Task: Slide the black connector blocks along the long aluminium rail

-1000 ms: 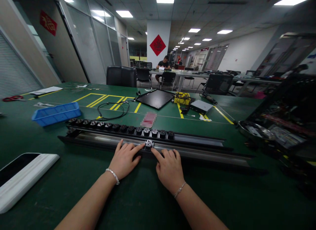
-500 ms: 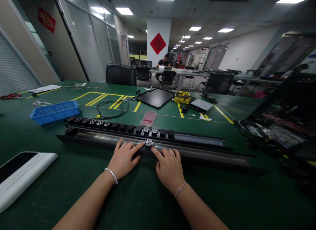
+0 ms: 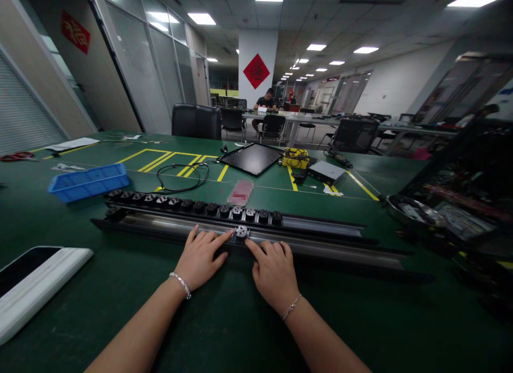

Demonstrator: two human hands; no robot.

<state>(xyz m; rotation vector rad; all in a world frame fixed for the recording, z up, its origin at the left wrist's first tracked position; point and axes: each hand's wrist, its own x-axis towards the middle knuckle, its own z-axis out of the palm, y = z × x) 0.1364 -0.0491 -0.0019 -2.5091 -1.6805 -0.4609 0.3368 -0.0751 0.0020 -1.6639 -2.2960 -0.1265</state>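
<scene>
Two long dark metal rails lie side by side across the green table. The near rail [image 3: 328, 248] carries one small black socket module [image 3: 241, 233]. My left hand [image 3: 201, 258] rests flat with fingers spread, its index fingertip touching the module's left side. My right hand [image 3: 274, 271] lies flat too, index fingertip against the module's right side. The far rail [image 3: 320, 223] holds a row of several black socket modules [image 3: 192, 205] along its left half.
A blue plastic bin [image 3: 88, 182] and a black cable loop [image 3: 182, 178] sit behind the rails. A white-edged flat panel [image 3: 36, 285] lies at near left. Black tray [image 3: 250, 158], yellow cable bundle [image 3: 295, 158] and dark equipment [image 3: 460, 202] lie beyond. A person [image 3: 264, 107] sits far back.
Nothing has visibly changed with the hands or the module; only the view has shifted slightly.
</scene>
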